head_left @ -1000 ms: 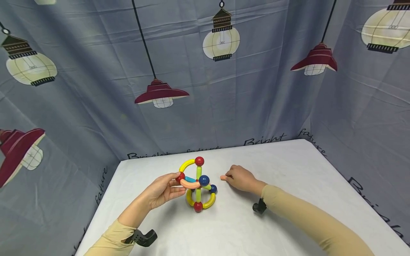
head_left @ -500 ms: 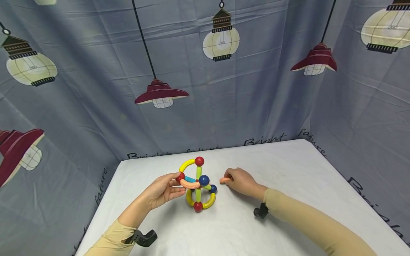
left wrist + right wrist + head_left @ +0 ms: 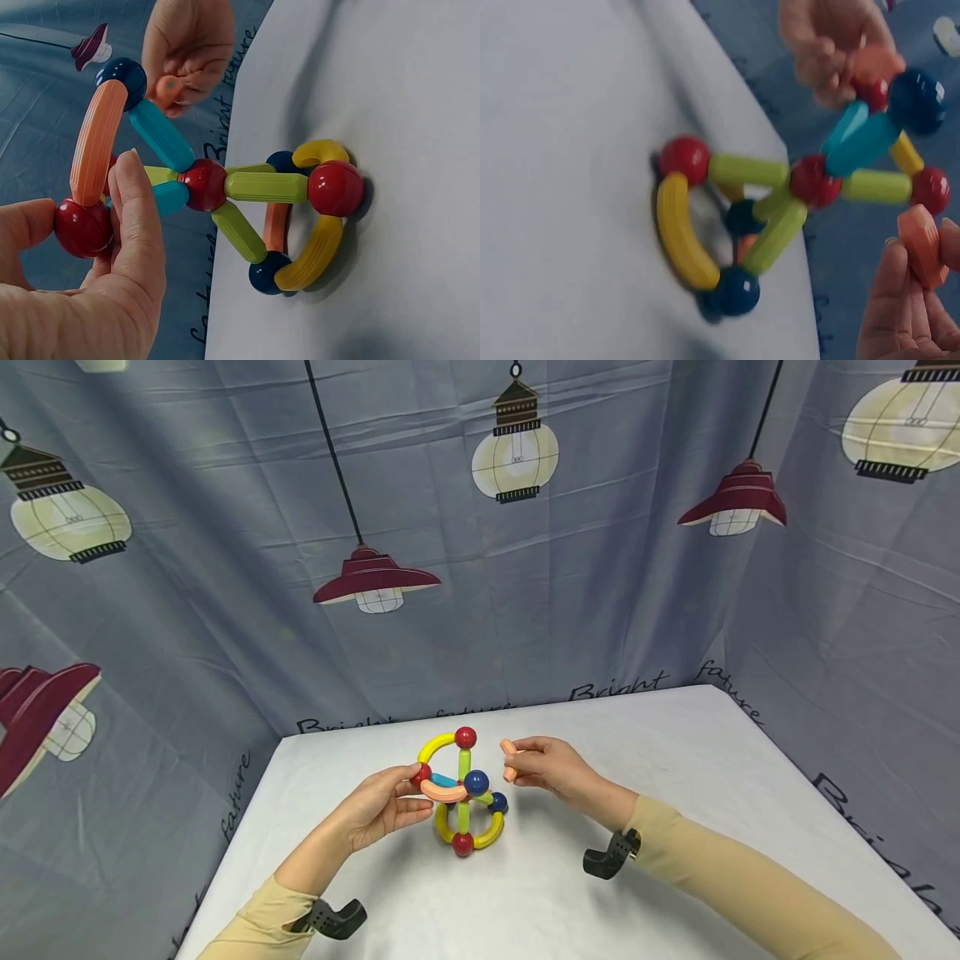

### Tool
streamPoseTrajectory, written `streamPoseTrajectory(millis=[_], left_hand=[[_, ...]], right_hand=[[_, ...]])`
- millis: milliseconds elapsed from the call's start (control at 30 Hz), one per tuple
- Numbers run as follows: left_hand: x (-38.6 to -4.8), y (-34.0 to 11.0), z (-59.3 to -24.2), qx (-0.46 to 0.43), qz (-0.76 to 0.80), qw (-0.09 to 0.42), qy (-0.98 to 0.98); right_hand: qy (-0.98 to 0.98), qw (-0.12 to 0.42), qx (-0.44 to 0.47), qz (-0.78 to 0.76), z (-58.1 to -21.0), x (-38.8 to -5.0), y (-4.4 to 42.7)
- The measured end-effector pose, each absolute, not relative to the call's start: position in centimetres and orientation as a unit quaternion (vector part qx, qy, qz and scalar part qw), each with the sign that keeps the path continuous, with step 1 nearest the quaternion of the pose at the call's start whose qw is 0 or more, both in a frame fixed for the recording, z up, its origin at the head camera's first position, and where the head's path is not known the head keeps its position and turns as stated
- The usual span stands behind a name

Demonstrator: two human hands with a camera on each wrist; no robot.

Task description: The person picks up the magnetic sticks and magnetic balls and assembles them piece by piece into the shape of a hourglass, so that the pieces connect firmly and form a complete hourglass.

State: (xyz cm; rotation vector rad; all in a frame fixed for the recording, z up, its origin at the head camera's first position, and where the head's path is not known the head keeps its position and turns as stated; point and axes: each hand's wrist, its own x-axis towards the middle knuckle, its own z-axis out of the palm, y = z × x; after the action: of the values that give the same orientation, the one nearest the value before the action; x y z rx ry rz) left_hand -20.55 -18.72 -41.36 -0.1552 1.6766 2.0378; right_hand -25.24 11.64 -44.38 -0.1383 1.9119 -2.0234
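On the white table stands a ball-and-stick structure (image 3: 464,814) of red and blue balls joined by green, light blue, yellow and orange sticks. My left hand (image 3: 380,810) pinches the red ball (image 3: 82,227) at its left side, beside a curved orange stick (image 3: 99,142) that runs to a blue ball (image 3: 122,82). Right of the structure, my right hand (image 3: 558,768) holds up a loose curved orange stick (image 3: 924,246) between thumb and fingers. That stick is near the structure's upper red ball (image 3: 930,190), and in the head view a gap lies between stick and structure.
The white table (image 3: 637,735) extends around the structure. A grey-blue curtain (image 3: 600,593) printed with lamps surrounds it at the back and sides. A black wrist camera (image 3: 339,918) sits on the left wrist, another black camera (image 3: 611,854) on the right.
My right hand has lifted the orange stick off the table and turned it from lying flat to nearly upright, slightly closer to the structure. The left hand and the structure stay in place.
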Motion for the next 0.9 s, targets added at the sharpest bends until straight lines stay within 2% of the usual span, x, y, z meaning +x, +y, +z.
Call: streamPoseTrajectory(millis=[233,900], left_hand=[[-20.5,-18.7,-41.2,-0.057,0.744,0.242,0.621],[-20.3,-18.7,-41.1,-0.057,0.745,0.242,0.620]], right_hand=[[0.597,0.212,-0.031,-0.773,-43.0,-24.0,10.6],[0.613,0.201,0.000,-0.764,-42.5,-23.6,9.3]])
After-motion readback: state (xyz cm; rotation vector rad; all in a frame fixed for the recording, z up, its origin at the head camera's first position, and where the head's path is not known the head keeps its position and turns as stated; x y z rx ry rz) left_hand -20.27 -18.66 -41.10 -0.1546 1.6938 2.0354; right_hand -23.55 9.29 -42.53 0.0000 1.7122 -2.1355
